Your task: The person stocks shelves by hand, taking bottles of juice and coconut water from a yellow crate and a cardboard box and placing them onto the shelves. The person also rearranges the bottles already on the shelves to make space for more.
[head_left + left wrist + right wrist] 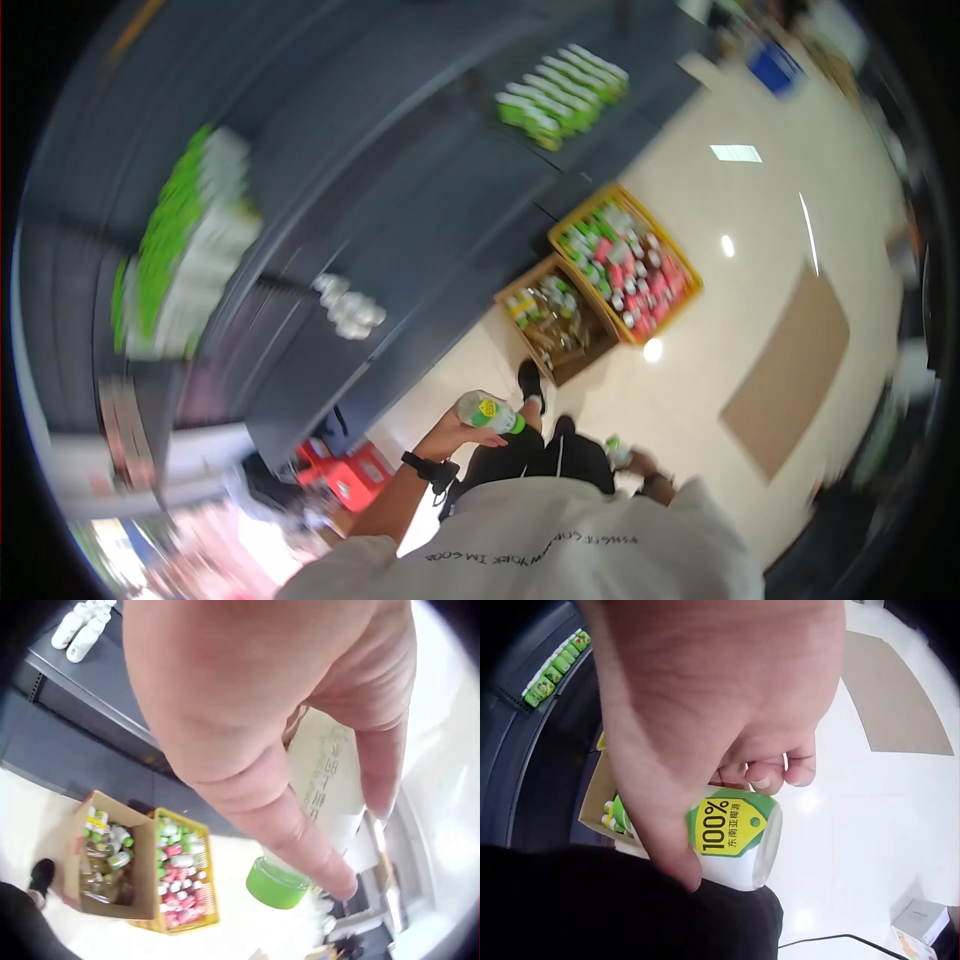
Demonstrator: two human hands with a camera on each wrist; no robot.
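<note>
My left hand (470, 432) grips a bottle (490, 412) with a green cap and a yellow mark. In the left wrist view the fingers of the left hand (262, 742) wrap round the white bottle (326, 780), its green cap tilted downward. My right hand (645, 466), low at my side, holds another bottle (618, 452). The right wrist view shows the right hand (720, 712) with its thumb and fingers round this bottle (735, 840), which has a green and yellow label reading 100%.
Dark shelves (400, 180) carry green-and-white bottles (565, 95) and a small group of white bottles (348, 307). On the floor stand a cardboard box (600, 345) and a yellow crate (690, 268), both holding bottles. Flat cardboard (790, 375) lies to the right.
</note>
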